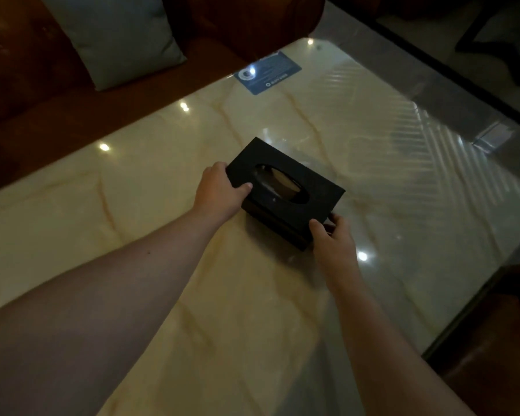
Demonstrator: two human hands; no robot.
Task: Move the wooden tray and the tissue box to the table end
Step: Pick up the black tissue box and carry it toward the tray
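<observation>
While both bare forearms are reaching forward over the bench [150, 187], the two hands are clasping a black tissue box [284, 192] by its opposite short ends. The left hand [219, 192] is wrapping the left end: thumb lying on the lid beside the oval slot, fingers curled around the far upper edge, so this grip is pressed onto the box. The right hand [332, 238] is taking the near right corner, thumb against the near side wall and fingers curling behind the corner; this grip is likewise pinching the box. The box is sitting roughly mid-bench, turned at an angle to the bench edges. I cannot tell whether its base is resting on the surface or slightly lifted. Something pale brown is showing through the slot.

The bench top is glossy cream marble with amber veining, reflecting several ceiling-light spots. A blue printed card [269, 74] is lying flat near the far end, well apart from the box. Beyond the left edge, a grey cushion [114, 37] is leaning on a brown leather sofa [33, 109]. The wooden tray is not appearing in view.
</observation>
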